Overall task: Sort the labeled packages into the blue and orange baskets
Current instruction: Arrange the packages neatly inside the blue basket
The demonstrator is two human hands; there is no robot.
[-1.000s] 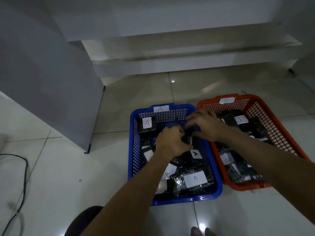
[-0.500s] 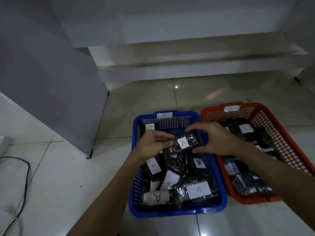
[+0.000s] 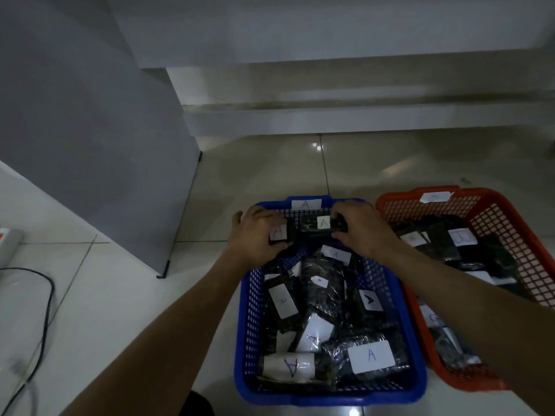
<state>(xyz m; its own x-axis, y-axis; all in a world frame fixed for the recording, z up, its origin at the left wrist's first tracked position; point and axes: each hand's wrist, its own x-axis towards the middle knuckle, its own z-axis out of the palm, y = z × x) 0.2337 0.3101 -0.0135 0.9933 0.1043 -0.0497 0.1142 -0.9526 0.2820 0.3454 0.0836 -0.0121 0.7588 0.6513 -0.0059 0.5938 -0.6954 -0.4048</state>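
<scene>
Currently, in the head view, the right hand pinches a black package marked A at the far end of the blue basket, just inside its labeled far wall, while the left hand curls round a second A package beside it. Risk: released here, either package could slide down onto the heap nearer the person, because the loose wrappers look slippery. The right-hand package lies flat, long axis parallel to that far wall, label upward.

Both hands, left and right, reach forward, fingers curled.
</scene>
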